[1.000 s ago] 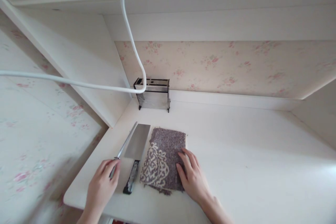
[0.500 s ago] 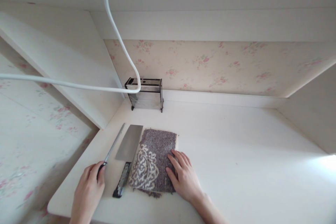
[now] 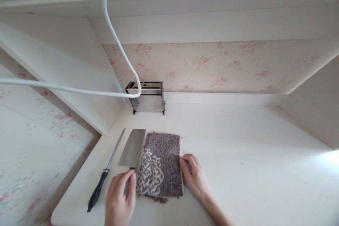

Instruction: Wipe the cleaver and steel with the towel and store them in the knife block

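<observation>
A folded brown-grey cloth [image 3: 161, 164] with a cream pattern lies on the white counter [image 3: 238, 155]. To its left lies a cleaver [image 3: 132, 147], blade pointing away from me, and left of that a sharpening steel [image 3: 106, 173] with a black handle. My left hand [image 3: 120, 197] is over the cleaver's handle, fingers curled onto it, and hides the handle. My right hand [image 3: 193, 176] rests at the cloth's right edge, fingers bent on that edge.
A metal knife holder [image 3: 147, 96] stands at the back against the floral wall. A white cable [image 3: 116, 47] loops down in front of it. A white side panel [image 3: 69, 74] bounds the counter on the left; the counter's front edge is close to me.
My left hand has let go of the sharpening steel, which lies on the counter, and moved right onto the cleaver's handle. My right hand slid from the cloth's top to its right edge.
</observation>
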A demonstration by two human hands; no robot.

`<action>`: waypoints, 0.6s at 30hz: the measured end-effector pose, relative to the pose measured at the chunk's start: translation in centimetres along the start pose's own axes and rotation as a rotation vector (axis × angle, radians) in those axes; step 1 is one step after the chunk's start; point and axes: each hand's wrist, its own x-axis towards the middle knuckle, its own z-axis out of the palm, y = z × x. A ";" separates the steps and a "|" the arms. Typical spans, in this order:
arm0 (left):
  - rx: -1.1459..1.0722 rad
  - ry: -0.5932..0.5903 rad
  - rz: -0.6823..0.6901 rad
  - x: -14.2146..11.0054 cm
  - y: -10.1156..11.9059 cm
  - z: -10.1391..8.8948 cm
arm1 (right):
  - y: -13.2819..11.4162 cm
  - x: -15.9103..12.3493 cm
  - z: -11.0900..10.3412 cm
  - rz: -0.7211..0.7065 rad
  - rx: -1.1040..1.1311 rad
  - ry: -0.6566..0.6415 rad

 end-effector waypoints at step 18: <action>-0.736 -0.866 -0.532 1.2 6.8 7.6 | -0.4 -1.5 -0.6 0.033 -0.120 -0.219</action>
